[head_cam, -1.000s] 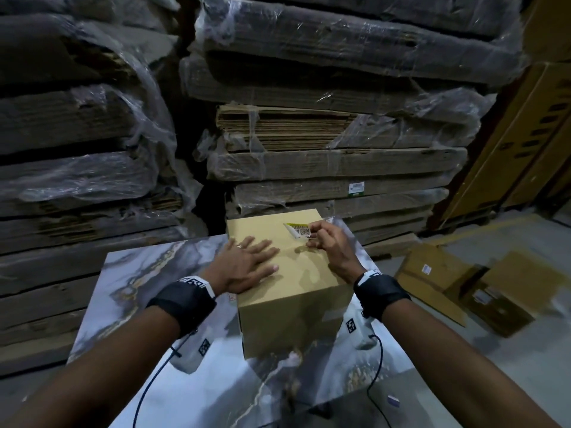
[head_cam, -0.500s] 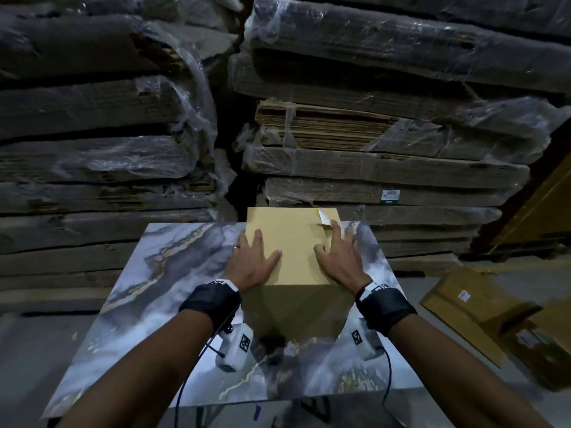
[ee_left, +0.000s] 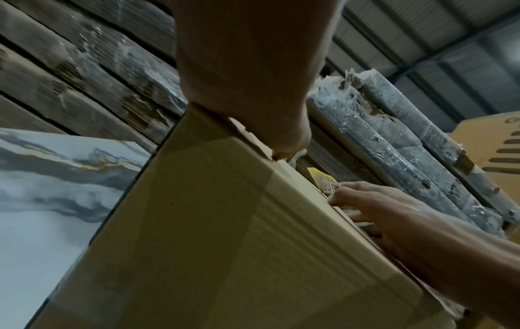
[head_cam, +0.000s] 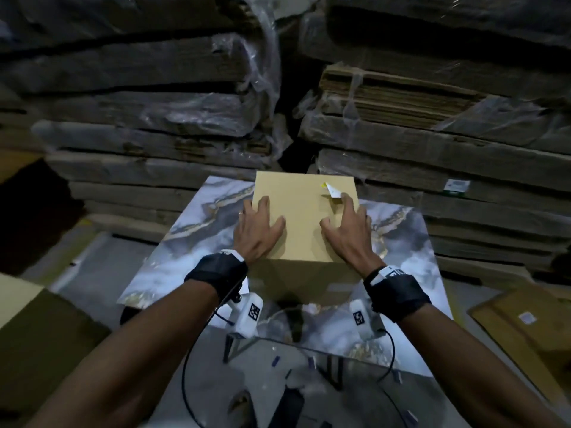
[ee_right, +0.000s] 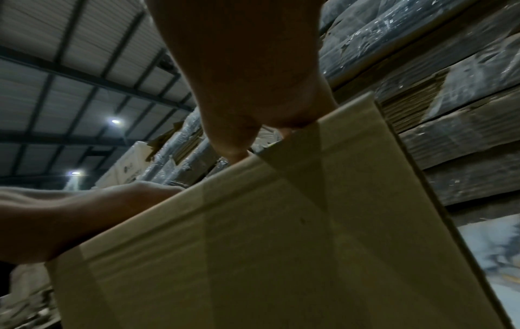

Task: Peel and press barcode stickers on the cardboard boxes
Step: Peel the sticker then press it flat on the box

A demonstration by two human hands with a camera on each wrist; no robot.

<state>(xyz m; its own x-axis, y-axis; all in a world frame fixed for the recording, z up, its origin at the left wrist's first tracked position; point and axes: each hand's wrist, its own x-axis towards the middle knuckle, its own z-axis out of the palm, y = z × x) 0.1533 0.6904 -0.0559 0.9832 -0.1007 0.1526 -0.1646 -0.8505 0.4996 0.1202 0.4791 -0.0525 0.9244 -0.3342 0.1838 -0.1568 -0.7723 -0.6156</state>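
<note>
A tan cardboard box (head_cam: 296, 217) (ee_left: 214, 233) (ee_right: 281, 233) stands on the marble-patterned table (head_cam: 197, 242). A white and yellow barcode sticker (head_cam: 332, 189) (ee_left: 326, 183) sits near the far right of its top, its free end lifted off the cardboard. My left hand (head_cam: 258, 231) lies flat on the left part of the lid with fingers spread. My right hand (head_cam: 347, 233) (ee_left: 374, 204) lies flat on the right part, its fingertips touching the sticker's near end.
Tall stacks of plastic-wrapped flattened cardboard (head_cam: 432, 125) rise right behind the table. Flattened boxes (head_cam: 525, 319) lie on the floor at the right, another cardboard sheet (head_cam: 37, 329) at the left. The table's metal legs (head_cam: 234, 344) show below its near edge.
My right hand has let go of its pinch on the sticker and flattened onto the box top. The box now stands square to me, farther back on the table; my view swung left.
</note>
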